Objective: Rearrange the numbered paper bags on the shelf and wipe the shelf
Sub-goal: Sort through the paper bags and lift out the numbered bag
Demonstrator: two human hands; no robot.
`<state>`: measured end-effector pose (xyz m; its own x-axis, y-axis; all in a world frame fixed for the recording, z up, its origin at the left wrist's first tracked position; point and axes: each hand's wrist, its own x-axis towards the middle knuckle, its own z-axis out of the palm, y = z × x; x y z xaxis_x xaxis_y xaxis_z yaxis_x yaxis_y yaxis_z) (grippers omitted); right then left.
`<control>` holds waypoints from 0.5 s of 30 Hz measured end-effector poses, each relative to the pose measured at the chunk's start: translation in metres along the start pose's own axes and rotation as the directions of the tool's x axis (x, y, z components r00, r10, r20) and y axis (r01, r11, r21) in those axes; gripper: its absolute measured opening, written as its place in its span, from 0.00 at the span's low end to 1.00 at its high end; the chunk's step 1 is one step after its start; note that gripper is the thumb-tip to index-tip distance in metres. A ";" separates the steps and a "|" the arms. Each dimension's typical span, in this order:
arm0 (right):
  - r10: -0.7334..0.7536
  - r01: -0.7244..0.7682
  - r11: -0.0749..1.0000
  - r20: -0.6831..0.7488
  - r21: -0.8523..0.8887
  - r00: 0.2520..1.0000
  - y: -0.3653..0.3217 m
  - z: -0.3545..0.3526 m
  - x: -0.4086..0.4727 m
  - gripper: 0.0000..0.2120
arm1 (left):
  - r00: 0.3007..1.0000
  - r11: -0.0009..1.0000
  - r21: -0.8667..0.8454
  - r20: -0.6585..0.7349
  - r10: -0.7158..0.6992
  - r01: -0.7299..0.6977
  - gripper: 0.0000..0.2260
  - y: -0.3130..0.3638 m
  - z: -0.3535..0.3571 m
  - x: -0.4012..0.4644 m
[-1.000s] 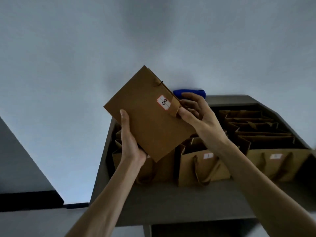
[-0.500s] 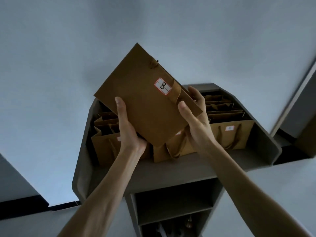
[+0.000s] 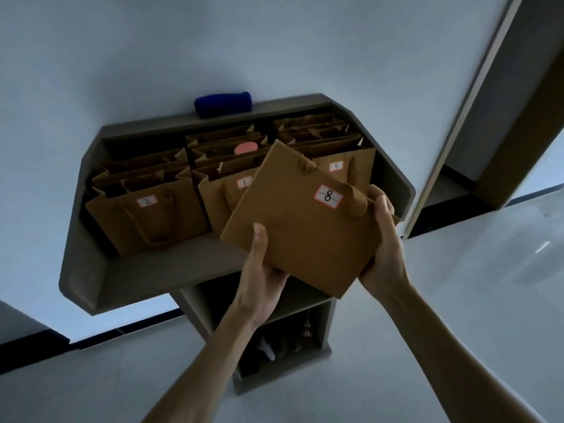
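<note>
A flat brown paper bag labelled 8 (image 3: 302, 227) is held tilted in front of the grey shelf (image 3: 146, 270). My left hand (image 3: 259, 279) grips its lower edge, thumb on the front face. My right hand (image 3: 381, 248) holds its right edge near the handle. Behind it, several brown paper bags stand in three rows on the shelf: bag 2 (image 3: 146, 218) at the front left, bag 1 (image 3: 225, 196) in the middle and bag 5 (image 3: 338, 166) at the right, both partly hidden. A blue cloth (image 3: 222, 103) lies on the shelf's back rim.
A pink round thing (image 3: 246, 148) shows inside a middle-row bag. Below the shelf an open grey cabinet (image 3: 283, 343) holds small dark items. A white wall stands behind, and a dark door frame (image 3: 512, 96) rises at the right.
Bag 8 has come down and to the right with both hands, now lower in front of the shelf. The view has tilted down, so the blue cloth and the bags' labels show.
</note>
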<state>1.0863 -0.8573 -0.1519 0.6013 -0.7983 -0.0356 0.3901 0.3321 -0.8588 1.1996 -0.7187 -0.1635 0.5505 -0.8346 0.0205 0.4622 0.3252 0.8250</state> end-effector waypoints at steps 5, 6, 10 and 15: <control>0.022 -0.023 1.000 -0.094 -0.011 0.995 0.010 -0.058 -0.013 0.22 | 0.992 0.992 -0.013 -0.005 -0.125 0.125 0.31 -0.044 0.000 -0.013; 0.031 -0.034 0.999 -0.114 -0.026 0.993 0.014 -0.066 -0.015 0.22 | 0.990 0.990 -0.023 -0.037 -0.138 0.137 0.29 -0.052 0.001 -0.014; 0.083 -0.096 0.994 -0.195 -0.059 0.977 0.040 -0.093 -0.020 0.29 | 0.957 0.964 -0.056 -0.120 -0.263 0.258 0.26 -0.084 -0.004 -0.011; 0.150 -0.167 0.985 -0.279 -0.040 0.949 0.080 -0.123 -0.026 0.26 | 0.903 0.910 -0.079 -0.116 -0.413 0.406 0.28 -0.122 -0.028 -0.008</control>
<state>1.0161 -0.8714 -0.2826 0.4343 -0.8476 -0.3050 0.2559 0.4407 -0.8604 1.1579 -0.7396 -0.2800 0.3868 -0.8368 -0.3876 0.6990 -0.0081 0.7151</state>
